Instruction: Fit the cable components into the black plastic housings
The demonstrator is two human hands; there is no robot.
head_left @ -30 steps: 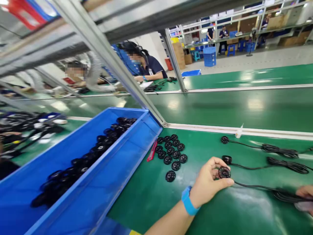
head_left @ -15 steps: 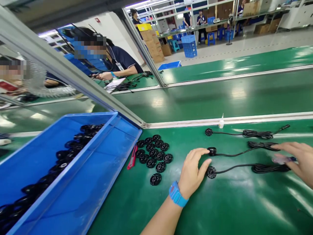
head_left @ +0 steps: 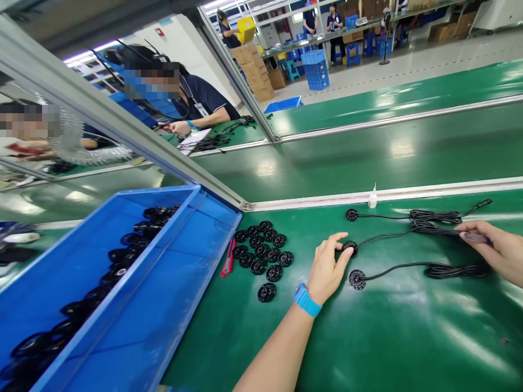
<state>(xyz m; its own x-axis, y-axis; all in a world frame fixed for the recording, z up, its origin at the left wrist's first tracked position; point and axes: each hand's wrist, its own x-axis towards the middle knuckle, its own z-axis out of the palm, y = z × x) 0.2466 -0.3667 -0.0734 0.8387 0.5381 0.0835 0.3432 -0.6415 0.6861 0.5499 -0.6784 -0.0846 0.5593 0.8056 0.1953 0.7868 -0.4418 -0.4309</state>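
Note:
My left hand (head_left: pixel 327 267), with a blue wristband, has thumb and index finger at the rim of a round black part (head_left: pixel 350 247) on the middle cable. My right hand (head_left: pixel 498 247) is closed around a tool with a translucent handle (head_left: pixel 476 238); its kind is unclear. Its fingertips meet the end of the middle coiled cable (head_left: pixel 433 227). Behind lies another corded round part (head_left: pixel 352 215) with its coil (head_left: pixel 435 216). Nearer me is a third corded disc (head_left: pixel 357 279) with its bundled cable (head_left: pixel 453 270).
Several loose black discs (head_left: pixel 266 253) and a red cutter knife (head_left: pixel 228 258) lie left of my hand. A blue bin (head_left: pixel 188 267) holds many black parts. A small white bottle (head_left: pixel 372 197) stands by the metal rail (head_left: pixel 310 202). A co-worker (head_left: pixel 204 98) sits beyond the frame.
The middle round part has turned from its side to show its face, with my left fingers on it. My right fingers have closed by the cable's end. The view has shifted slightly.

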